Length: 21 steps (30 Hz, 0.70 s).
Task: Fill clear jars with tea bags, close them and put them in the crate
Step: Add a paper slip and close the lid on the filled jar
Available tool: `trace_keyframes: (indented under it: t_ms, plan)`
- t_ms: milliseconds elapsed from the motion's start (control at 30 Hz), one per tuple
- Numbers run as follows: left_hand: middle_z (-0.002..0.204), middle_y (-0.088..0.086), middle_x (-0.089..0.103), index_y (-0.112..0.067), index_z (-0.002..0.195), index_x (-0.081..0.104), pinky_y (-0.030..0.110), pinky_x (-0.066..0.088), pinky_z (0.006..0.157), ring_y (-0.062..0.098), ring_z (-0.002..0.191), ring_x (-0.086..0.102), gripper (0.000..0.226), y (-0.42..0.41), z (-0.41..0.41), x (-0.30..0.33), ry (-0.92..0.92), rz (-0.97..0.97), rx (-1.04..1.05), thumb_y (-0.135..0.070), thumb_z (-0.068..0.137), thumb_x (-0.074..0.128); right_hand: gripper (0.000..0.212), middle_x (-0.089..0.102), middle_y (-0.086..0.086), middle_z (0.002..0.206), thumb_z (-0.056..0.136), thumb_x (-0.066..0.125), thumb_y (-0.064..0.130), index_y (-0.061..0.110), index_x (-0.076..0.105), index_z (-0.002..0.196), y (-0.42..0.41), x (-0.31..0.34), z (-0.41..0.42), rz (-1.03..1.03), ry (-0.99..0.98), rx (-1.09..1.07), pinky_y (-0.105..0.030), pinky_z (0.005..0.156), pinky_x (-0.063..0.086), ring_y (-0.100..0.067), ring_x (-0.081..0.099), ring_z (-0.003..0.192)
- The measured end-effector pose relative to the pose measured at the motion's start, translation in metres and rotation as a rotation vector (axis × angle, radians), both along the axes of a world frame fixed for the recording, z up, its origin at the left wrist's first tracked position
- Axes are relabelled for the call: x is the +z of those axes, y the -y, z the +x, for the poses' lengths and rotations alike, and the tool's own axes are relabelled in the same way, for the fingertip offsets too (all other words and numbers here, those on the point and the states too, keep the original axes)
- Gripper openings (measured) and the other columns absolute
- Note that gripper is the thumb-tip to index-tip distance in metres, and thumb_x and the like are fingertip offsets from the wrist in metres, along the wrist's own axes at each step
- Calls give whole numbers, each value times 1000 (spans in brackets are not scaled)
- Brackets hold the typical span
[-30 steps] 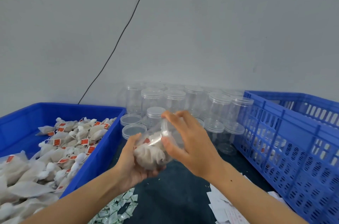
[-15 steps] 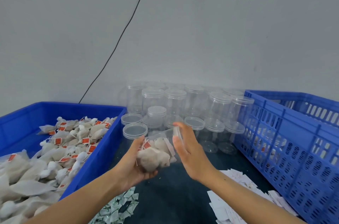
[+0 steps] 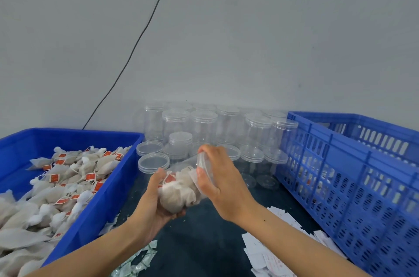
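jars are being filled and closed at a dark bench [image 3: 204,242], and the scene is being taken from its largest piece down. blue slatted crate [image 3: 353,186] is being kept at the right, seemingly holding some filled jars behind its slats. blue bin [image 3: 95,208] of tea bags [image 3: 68,177] is being kept at the left. empty clear jars [image 3: 204,127] are being stored against the wall between them. one filled jar [image 3: 179,188] is being held tilted above the bench, gripped round its base by the left hand [image 3: 154,204]. its lid [image 3: 205,169] is being pinched at the rim by the right hand [image 3: 223,182] and pressed to the mouth. the lid is judged liable to seat crooked, since tea bags are bulging toward the opening and could be trapped under the rim.
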State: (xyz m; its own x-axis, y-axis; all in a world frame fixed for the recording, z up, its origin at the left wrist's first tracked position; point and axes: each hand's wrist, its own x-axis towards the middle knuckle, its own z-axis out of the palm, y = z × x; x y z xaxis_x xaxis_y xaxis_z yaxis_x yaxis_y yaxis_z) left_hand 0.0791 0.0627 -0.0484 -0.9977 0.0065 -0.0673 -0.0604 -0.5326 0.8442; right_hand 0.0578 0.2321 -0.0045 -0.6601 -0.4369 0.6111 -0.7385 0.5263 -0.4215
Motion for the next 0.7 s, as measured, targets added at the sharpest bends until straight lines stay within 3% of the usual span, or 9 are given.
trace_keyframes:
  t_ms: [133, 200, 300, 367, 433, 500, 600, 700]
  plan:
    - [109, 18, 72, -14, 116, 62, 37, 57, 66, 28, 84, 70, 53, -8, 2, 9, -57, 27, -50, -56, 89, 45, 72, 35, 9, 133, 80, 39, 72, 31, 27, 138, -11, 10, 4, -247, 248, 109, -19, 101, 34, -2, 36, 125]
    - [113, 19, 70, -14, 117, 62, 38, 60, 71, 30, 91, 70, 56, -19, 0, 19, -54, 79, -100, -58, 85, 48, 90, 35, 4, 132, 68, 49, 83, 34, 22, 138, -17, 21, 3, -408, 407, 88, -20, 97, 39, -8, 41, 121]
    - [123, 17, 66, -14, 130, 56, 40, 60, 81, 36, 110, 65, 70, -45, -4, 32, -142, -52, -233, -63, 83, 40, 79, 42, -1, 126, 74, 68, 59, 34, 21, 132, -36, 50, -4, -430, 460, -25, -18, 84, 44, -16, 49, 110]
    - [127, 13, 65, -15, 136, 49, 40, 59, 83, 33, 113, 64, 71, -67, -7, 43, -215, -204, -244, -62, 84, 37, 81, 44, -2, 126, 73, 76, 49, 34, 23, 134, -60, 78, -8, -426, 498, -88, -33, 87, 53, -20, 52, 112]
    - [119, 7, 65, -17, 135, 44, 32, 59, 75, 22, 98, 70, 67, -93, -13, 61, -271, -328, -155, -59, 83, 42, 88, 38, 0, 124, 68, 80, 49, 33, 27, 137, -87, 108, -9, -439, 546, -124, -42, 70, 60, -22, 52, 111]
    - [114, 3, 63, -23, 129, 44, 21, 57, 69, 17, 91, 71, 57, -121, -23, 83, -357, -448, 2, -55, 81, 50, 90, 36, 1, 122, 66, 82, 46, 32, 30, 138, -115, 136, -9, -419, 516, -162, -40, 56, 60, -17, 53, 104]
    - [126, 3, 57, -33, 127, 45, 29, 53, 91, 19, 113, 59, 41, -167, -43, 114, -631, -616, 119, -32, 90, 63, 87, 37, 2, 119, 69, 83, 40, 29, 31, 138, -155, 171, -13, -372, 419, -283, -46, 60, 60, -11, 55, 92]
    - [129, -7, 55, -28, 135, 46, 33, 47, 98, 13, 118, 53, 52, -213, -65, 144, -798, -775, 223, -27, 89, 69, 86, 38, 0, 121, 72, 82, 35, 26, 31, 140, -193, 199, -22, -377, 388, -392, -44, 63, 60, -12, 58, 86]
